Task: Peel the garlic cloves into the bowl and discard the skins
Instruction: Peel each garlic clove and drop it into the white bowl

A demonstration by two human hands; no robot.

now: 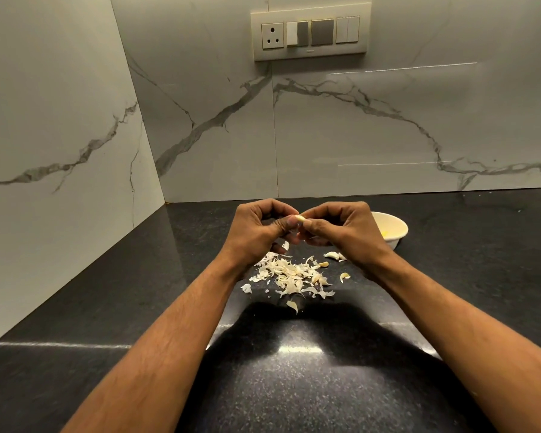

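A pale cream garlic clove [300, 218] sits between the fingertips [306, 225], off-white skins [289, 274] below them speckling the black countertop [113, 307], a cream bowl [391, 229] just right.

Bowl [394, 228] right; skins [289, 275] centre; counter [107, 307] left open.

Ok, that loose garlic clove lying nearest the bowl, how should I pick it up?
Pinch the garlic clove across its plump middle, fingers coming from above. It lies flat on the counter, curved and tapering, so the ends would likely slip. The right hand hovers closest.
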